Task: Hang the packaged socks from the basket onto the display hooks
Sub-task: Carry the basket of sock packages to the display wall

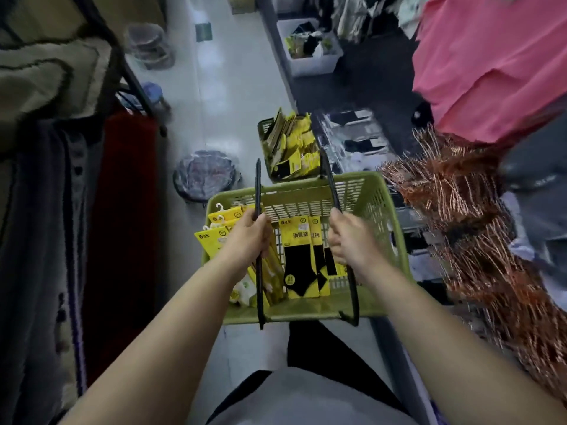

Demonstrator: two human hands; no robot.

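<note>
A green plastic basket hangs in front of me above the aisle floor. My left hand grips its left black handle. My right hand grips its right black handle. Inside lie yellow packaged socks with black socks showing, and more yellow packs with white hooks stand along the left wall. A second green basket full of yellow sock packs sits on the floor farther ahead. Display hooks cannot be made out clearly.
Copper-coloured tinsel bundles hang at the right, under pink cloth. Rugs hang on a rack at the left. A round wrapped item lies on the floor, and a white bin of goods stands farther back.
</note>
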